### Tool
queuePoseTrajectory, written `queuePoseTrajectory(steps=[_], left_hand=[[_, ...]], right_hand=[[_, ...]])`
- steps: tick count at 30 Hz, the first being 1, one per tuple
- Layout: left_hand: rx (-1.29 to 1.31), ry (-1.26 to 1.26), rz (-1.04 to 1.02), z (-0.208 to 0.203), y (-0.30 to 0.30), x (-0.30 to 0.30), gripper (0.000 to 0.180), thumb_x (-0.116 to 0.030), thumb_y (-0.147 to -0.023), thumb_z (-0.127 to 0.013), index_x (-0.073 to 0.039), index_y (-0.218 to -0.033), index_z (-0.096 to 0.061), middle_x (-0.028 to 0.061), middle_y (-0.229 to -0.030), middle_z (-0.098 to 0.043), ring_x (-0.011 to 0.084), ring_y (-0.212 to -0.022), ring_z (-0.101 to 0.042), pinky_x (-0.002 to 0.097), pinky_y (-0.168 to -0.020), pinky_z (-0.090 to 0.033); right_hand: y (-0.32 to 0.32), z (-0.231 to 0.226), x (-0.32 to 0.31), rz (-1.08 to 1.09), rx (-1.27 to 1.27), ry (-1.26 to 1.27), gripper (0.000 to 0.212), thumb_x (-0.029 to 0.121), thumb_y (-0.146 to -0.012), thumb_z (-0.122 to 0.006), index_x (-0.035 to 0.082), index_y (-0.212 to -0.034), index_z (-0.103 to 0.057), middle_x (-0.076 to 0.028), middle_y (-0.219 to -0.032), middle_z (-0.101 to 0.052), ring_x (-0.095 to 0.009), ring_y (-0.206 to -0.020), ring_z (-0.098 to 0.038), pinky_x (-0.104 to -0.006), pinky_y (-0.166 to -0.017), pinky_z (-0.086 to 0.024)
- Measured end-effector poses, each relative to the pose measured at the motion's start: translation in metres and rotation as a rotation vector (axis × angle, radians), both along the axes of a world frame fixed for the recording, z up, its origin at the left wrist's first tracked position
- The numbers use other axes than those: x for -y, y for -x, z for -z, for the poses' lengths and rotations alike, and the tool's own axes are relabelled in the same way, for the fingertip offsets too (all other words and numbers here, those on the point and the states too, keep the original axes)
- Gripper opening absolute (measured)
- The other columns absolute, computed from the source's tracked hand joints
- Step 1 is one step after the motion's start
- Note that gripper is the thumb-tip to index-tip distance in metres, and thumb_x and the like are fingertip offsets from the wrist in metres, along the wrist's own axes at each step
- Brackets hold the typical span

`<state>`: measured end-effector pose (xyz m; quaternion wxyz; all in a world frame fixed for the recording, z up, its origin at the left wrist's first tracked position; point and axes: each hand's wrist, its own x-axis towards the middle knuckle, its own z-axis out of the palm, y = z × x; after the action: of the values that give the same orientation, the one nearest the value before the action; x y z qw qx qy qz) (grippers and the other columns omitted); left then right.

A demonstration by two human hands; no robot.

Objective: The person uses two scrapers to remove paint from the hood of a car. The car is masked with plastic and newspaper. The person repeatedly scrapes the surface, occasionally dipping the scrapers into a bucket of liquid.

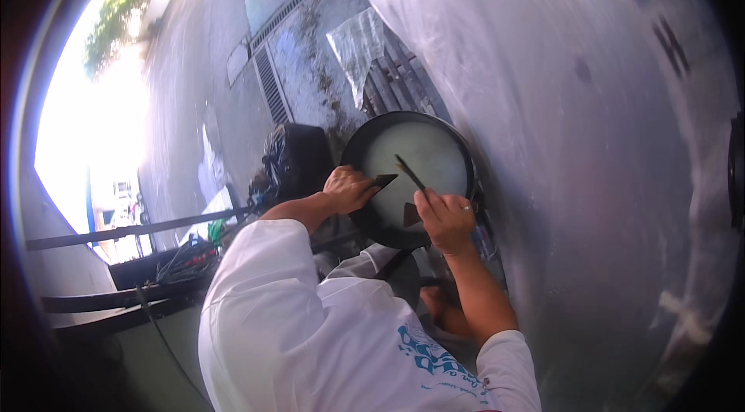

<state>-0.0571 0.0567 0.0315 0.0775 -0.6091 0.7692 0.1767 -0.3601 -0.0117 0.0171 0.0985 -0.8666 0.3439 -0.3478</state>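
A round black basin (372,136) holds cloudy whitish liquid (419,140). Over its left side, my left hand (351,188) is closed on a small dark flat piece with a pointed end (386,179). Above the liquid, my right hand (446,219) grips a thin dark stick-like tool (409,171), its tip slanting up and left; its exact kind is unclear. Just left of the right fingers shows a dark brown triangular shape (410,215); I cannot tell whether it is held or lies in the basin.
A black plastic bag (299,156) stands left of the basin. Large translucent plastic sheeting (574,140) hangs along the right. Dark bars or slats (400,78) lie beyond the basin, near a floor drain grate (272,86). A dark rail (140,232) crosses at left.
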Motion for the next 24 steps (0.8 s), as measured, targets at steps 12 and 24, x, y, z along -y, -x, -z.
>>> queuePoseTrajectory(steps=[12, 24], left_hand=[[-0.064, -0.073, -0.039, -0.002, -0.003, 0.013, 0.028, -0.033, -0.1, -0.066, -0.014, -0.081, -0.073, 0.004, -0.073, -0.07, 0.0259, -0.077, -0.07, 0.0414, -0.079, -0.05], [0.057, -0.081, -0.059, 0.004, -0.005, -0.003, 0.035, -0.04, -0.104, -0.061, -0.015, -0.087, -0.078, 0.01, -0.072, -0.072, 0.0314, -0.076, -0.07, 0.0458, -0.084, -0.047]], right_hand=[[-0.014, -0.002, 0.014, -0.067, -0.286, -0.01, 0.025, 0.017, -0.093, -0.072, 0.019, -0.118, -0.074, 0.008, -0.105, -0.074, -0.011, -0.088, -0.066, -0.0316, -0.073, -0.048], [-0.008, -0.048, 0.023, -0.153, -0.169, -0.441, 0.038, 0.008, -0.081, -0.068, 0.014, -0.118, -0.074, -0.001, -0.093, -0.073, -0.024, -0.087, -0.068, -0.043, -0.075, -0.056]])
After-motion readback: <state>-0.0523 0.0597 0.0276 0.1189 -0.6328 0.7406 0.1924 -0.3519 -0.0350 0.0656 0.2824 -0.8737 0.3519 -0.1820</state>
